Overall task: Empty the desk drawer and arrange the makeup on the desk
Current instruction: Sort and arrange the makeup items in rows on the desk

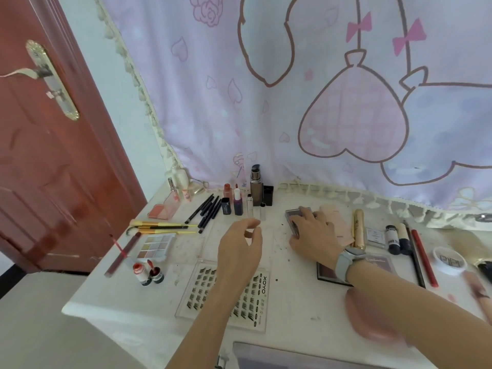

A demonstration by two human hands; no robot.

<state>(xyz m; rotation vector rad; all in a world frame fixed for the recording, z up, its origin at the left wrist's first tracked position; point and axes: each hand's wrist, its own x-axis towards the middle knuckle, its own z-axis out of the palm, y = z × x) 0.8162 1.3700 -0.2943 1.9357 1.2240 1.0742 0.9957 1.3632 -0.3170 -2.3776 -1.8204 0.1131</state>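
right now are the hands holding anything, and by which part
The right hand grips the grey compact by its near and left edges, fingers on its lid. The left hand hovers with loosely curled fingers and holds nothing.

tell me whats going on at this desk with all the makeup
A person is laying makeup out on a white desk. The right hand, a watch on its wrist, grips a small dark compact near the back. The left hand hovers over the middle with fingers loosely curled, holding nothing that shows. Brushes, pencils, an eyeshadow palette and a lash tray already lie in groups.
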